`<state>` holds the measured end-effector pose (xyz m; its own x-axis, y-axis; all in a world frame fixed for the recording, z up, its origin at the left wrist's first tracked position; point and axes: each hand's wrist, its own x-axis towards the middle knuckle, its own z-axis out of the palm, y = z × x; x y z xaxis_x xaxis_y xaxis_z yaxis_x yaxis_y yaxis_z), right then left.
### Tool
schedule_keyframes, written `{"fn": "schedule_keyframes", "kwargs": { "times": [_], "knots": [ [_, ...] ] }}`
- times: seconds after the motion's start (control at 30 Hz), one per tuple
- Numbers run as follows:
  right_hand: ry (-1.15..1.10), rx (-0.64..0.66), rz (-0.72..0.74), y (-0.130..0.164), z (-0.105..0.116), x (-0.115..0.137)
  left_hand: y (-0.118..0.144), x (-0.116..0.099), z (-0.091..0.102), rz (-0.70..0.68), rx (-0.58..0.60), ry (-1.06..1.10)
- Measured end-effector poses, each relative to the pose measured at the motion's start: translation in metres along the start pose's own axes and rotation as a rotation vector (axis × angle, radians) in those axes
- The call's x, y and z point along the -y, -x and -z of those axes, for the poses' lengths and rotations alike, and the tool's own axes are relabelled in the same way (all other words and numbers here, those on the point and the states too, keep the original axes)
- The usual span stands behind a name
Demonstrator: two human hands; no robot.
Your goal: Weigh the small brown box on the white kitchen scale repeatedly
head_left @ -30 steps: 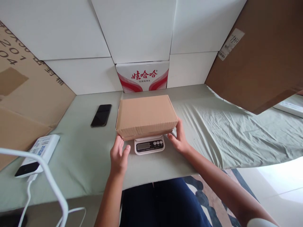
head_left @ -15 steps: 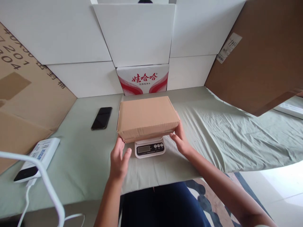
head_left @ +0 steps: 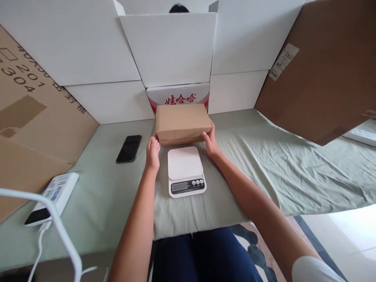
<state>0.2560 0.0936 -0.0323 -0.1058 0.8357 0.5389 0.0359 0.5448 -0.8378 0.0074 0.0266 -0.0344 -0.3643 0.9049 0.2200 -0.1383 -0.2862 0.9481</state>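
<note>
A closed brown cardboard box [head_left: 183, 124] is held between my two hands, just behind the scale and in front of the white carton with red print. My left hand [head_left: 153, 152] grips its left end near the lower corner. On the right end, my right hand [head_left: 210, 139] has its thumb on the front face and its fingers behind the side. Between my forearms lies a white kitchen scale [head_left: 185, 162], its plate bare and its display facing me. Whether the box's underside touches the cloth is hidden.
A black phone [head_left: 128, 149] lies left of the scale. Further left are a white power bank [head_left: 55, 197] with a cable and a curved white tube [head_left: 63, 231]. Large cardboard panels stand at left [head_left: 38, 109] and right [head_left: 317, 74]. White cartons [head_left: 170, 51] form the back wall.
Both hands have carried the box away from me, from over the scale to behind it. The scale's plate has come into view, and the box now covers part of the red-printed carton.
</note>
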Motion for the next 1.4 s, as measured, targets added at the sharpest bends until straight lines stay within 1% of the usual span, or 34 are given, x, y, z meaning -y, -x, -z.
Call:
{"fn": "schedule_keyframes", "kwargs": {
  "times": [0.1,0.23,0.33,0.43,0.53,0.6,0.7,0.8,0.9,1.03,1.13,1.2,1.27,1.33,1.4],
  "knots": [
    [0.015,0.016,-0.041,0.004,-0.001,-0.010,0.002,0.018,0.001,0.017,-0.034,0.002],
    [0.029,0.032,-0.067,0.002,-0.001,-0.011,0.001,0.029,0.000,0.041,-0.073,-0.007],
    [0.014,0.042,-0.157,-0.001,0.003,-0.017,-0.006,0.025,0.008,0.068,-0.098,-0.006],
    [-0.028,-0.040,-0.294,-0.002,0.015,-0.027,-0.013,0.014,0.028,0.049,-0.189,0.042],
    [-0.067,-0.100,-0.366,-0.003,0.031,-0.034,-0.016,0.004,0.044,0.015,-0.255,0.082],
    [-0.100,-0.095,-0.389,-0.003,0.035,-0.034,-0.015,0.003,0.045,0.028,-0.242,0.075],
    [-0.148,-0.032,-0.402,0.000,0.029,-0.029,-0.012,0.009,0.034,0.080,-0.165,0.037],
    [-0.151,0.047,-0.370,0.004,0.017,-0.021,-0.009,0.018,0.021,0.121,-0.072,-0.001],
    [-0.093,0.095,-0.263,0.008,0.009,-0.014,-0.006,0.026,0.014,0.123,-0.007,-0.018],
    [-0.016,0.121,-0.129,0.009,0.005,-0.010,-0.005,0.027,0.011,0.107,-0.009,-0.029],
    [0.045,0.098,-0.039,0.010,0.005,-0.005,0.002,0.017,0.010,0.022,0.005,-0.031],
    [0.084,0.079,0.034,0.015,0.007,0.001,0.015,0.008,0.011,-0.074,0.021,-0.041],
    [0.118,0.072,0.100,0.025,0.009,0.010,0.035,-0.001,0.014,-0.160,0.023,-0.062],
    [0.148,0.065,0.144,0.041,0.012,0.019,0.060,-0.008,0.017,-0.211,0.015,-0.079],
    [0.156,0.056,0.150,0.060,0.015,0.028,0.087,-0.013,0.020,-0.232,0.003,-0.081]
  ]
}}
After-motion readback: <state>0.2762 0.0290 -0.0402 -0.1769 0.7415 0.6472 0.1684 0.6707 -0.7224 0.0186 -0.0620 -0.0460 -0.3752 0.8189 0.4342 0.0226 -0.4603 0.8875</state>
